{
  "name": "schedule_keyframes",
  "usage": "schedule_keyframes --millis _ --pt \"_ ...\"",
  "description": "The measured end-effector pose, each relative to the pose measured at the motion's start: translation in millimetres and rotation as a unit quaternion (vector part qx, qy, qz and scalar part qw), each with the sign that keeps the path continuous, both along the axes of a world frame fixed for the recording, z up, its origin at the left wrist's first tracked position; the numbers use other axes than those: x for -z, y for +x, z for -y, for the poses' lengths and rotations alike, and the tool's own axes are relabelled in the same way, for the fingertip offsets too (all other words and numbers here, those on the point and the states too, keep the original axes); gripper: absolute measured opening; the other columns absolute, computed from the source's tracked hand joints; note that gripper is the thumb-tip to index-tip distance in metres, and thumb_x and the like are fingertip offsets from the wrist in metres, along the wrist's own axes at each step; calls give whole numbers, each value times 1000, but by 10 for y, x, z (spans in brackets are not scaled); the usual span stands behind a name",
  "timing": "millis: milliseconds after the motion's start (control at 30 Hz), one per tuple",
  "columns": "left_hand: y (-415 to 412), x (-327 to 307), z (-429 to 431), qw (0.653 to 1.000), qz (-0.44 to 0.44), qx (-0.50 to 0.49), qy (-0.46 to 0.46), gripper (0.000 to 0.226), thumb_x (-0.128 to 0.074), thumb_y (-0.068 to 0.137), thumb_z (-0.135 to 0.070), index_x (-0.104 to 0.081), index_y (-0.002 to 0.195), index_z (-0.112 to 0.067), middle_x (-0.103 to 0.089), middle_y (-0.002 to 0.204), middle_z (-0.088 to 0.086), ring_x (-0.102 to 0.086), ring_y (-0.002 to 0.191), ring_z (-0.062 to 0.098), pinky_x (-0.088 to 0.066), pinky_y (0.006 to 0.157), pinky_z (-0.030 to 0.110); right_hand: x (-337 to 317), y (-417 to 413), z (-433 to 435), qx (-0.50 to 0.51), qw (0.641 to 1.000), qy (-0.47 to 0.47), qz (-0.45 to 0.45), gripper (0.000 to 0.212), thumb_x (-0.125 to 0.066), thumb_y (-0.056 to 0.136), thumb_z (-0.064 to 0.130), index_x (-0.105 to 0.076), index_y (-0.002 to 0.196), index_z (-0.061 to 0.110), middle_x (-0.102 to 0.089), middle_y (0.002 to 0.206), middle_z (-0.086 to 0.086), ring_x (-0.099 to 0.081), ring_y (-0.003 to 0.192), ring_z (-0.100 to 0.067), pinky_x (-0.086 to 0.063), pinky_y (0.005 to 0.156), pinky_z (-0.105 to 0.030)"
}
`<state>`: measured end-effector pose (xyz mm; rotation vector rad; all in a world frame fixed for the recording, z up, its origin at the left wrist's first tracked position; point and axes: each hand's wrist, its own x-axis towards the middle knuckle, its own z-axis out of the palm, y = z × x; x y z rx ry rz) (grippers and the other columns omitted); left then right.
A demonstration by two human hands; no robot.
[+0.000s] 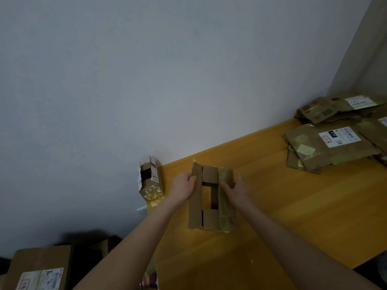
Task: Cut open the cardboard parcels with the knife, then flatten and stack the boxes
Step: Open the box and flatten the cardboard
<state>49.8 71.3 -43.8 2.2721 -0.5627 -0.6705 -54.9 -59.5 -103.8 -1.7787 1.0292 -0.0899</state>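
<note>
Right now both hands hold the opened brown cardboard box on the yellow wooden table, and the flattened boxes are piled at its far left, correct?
No. The head view shows the flattened cardboard boxes piled at the far right of the yellow wooden table, not left. The left hand and right hand hold the opened cardboard box.

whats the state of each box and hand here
middle box: flaps open, not flattened, lying on the table
small box: open-ended, unflattened, at the table's left edge
boxes at right: flattened, piled
labelled parcel: looks closed, unflattened
left grip: curled round the middle box's left flap
right grip: holds its taped right flap
</note>
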Motion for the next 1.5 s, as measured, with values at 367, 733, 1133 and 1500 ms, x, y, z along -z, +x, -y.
schedule_keyframes --millis 367,733,1133,1500 --pt "256 -192 -80 995 74 -48 -48 26 -36 104 -22 -58 102 -9 -62 97 7 -59 96 24 -48 88 39 -381 -6 245 -24 997 43 62 36 -49 100 30 -55 125 5 -61 116 -11 -59 106 -27 -48 86 -36" --pt "381 -284 -316 969 -158 -33 -186 35 -46 101 -33 -70 93 -9 -71 85 8 -66 84 24 -51 86 43 -424 -5 364 -14 980 -196 -17 72 -58 95 32 -17 152 17 -37 149 -9 -37 134 -29 -37 107 -41" --pt "427 -636 -9 987 82 127 -51 39 -47 101 -27 -58 71 -3 -52 65 4 -47 60 14 -39 63 28 -744 46 98 -226 881 -407 -85 32 -39 96 47 -51 111 21 -61 105 0 -59 95 -19 -46 79 -32" --pt "585 -213 -370 973 182 -138 -12 101 -71 80 -52 -16 152 -7 -28 154 15 -30 140 31 -35 110 45 -610 -26 96 -80 963 -258 -6 34 -41 101 34 -54 75 18 -53 71 1 -48 61 -12 -34 52 -27"
